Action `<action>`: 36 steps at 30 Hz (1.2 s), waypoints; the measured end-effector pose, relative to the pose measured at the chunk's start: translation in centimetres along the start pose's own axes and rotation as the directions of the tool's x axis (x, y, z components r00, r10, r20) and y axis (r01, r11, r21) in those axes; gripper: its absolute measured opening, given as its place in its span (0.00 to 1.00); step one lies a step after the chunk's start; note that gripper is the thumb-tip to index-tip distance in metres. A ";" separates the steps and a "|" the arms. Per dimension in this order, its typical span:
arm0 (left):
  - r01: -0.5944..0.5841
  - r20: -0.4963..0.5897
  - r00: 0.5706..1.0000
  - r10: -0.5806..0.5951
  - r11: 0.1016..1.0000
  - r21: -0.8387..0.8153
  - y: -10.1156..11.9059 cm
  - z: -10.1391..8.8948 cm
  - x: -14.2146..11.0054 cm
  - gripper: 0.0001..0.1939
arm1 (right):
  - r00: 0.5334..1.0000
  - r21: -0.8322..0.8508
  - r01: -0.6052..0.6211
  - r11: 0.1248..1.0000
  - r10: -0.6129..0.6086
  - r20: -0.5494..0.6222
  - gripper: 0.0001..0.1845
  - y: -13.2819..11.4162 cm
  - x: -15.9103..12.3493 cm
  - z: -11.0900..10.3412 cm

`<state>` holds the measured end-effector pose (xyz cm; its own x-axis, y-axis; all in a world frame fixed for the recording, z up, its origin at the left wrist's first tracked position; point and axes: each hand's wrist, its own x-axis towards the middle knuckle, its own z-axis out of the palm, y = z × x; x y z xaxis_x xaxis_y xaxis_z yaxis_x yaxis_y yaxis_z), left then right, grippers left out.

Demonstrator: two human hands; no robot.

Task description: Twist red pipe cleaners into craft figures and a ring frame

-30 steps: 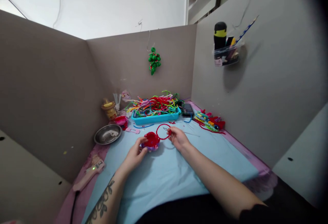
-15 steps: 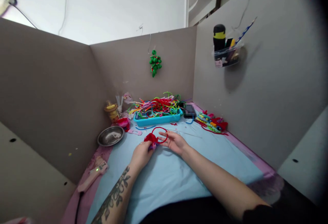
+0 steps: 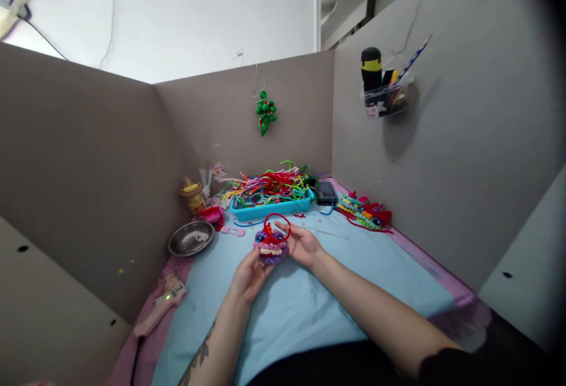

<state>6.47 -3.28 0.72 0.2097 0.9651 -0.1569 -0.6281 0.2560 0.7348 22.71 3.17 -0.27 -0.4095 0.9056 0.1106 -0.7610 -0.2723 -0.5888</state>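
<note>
Left hand (image 3: 251, 274) pinches the purple-and-pink pipe-cleaner face (image 3: 270, 248) (seemingly toothy); right hand (image 3: 304, 246), fingers loosely spread, touches its red loop (image 3: 289, 228).

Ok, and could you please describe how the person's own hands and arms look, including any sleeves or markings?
The left hand and the right hand are both bare, without gloves. The left forearm carries a dark tattoo of a leafy branch; no sleeve shows on that side. The right forearm has no visible marking, and a black sleeve ends near the elbow.
</note>
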 end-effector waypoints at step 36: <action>-0.478 0.194 0.823 0.534 0.466 0.745 -1.9 0.5 -1.4 0.53 | 0.991 0.172 -0.041 0.984 0.062 -0.120 0.07 -0.5 -0.4 0.0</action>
<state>7.78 -5.12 -0.17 -0.0180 0.9201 0.3913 0.1656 -0.3832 0.9087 23.21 2.91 -0.01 -0.3925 0.9195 -0.0228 -0.8189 -0.3606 -0.4466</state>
